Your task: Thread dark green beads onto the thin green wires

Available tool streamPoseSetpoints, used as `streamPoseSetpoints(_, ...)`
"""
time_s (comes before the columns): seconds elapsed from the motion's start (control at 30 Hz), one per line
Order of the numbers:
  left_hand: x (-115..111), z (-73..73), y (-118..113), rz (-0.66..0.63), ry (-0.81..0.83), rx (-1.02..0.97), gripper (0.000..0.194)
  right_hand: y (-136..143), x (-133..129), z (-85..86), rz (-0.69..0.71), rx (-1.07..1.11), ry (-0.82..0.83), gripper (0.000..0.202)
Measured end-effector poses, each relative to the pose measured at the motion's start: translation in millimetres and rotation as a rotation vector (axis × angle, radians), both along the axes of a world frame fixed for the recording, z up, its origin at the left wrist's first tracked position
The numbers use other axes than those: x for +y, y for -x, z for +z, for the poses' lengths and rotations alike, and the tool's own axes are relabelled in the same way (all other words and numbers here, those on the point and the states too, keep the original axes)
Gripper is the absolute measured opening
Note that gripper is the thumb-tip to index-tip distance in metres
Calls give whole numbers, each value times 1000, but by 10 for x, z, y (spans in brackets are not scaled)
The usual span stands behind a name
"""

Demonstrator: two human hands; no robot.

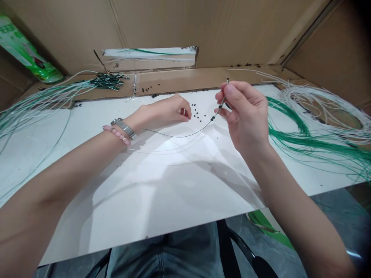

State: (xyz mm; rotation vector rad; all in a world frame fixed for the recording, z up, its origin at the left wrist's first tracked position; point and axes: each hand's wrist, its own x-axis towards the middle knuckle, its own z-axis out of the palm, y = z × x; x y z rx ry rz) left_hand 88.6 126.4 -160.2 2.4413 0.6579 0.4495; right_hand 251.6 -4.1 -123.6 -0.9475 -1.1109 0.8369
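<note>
My right hand [249, 116] is raised over the white board, with thumb and fingers pinching the end of a thin dark green cord [185, 136]. Several small black beads [213, 118] sit on the cord below the fingertips, and a dark tip pokes out above them. From there the cord sags leftward toward my left wrist. My left hand [168, 110] rests low on the board with its fingers curled and the fingertips together; what they hold, if anything, is too small to make out. Just right of them, loose black beads [197, 112] lie scattered.
A bundle of pale cords with dark beaded ends [108, 81] lies at left, near a green bottle [29, 54]. Coils of green cord [298, 135] and white cord [319, 92] lie at right. A cardboard wall [226, 31] with a slot stands behind the white board [130, 208].
</note>
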Motion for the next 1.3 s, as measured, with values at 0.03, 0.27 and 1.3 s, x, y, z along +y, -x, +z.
streamPoseSetpoints(0.03,-17,16,-3,-46,-39,38,11,7,3,-10,4,18,-13,6)
streamPoseSetpoints(0.27,-175,82,54,-27,-162,64,14,52,22,-107,-1,-70,-18,3)
streamPoseSetpoints(1.3,-1477,-101,751,421,1007,-1066,5,829,-345,-182,178,-494,-75,10)
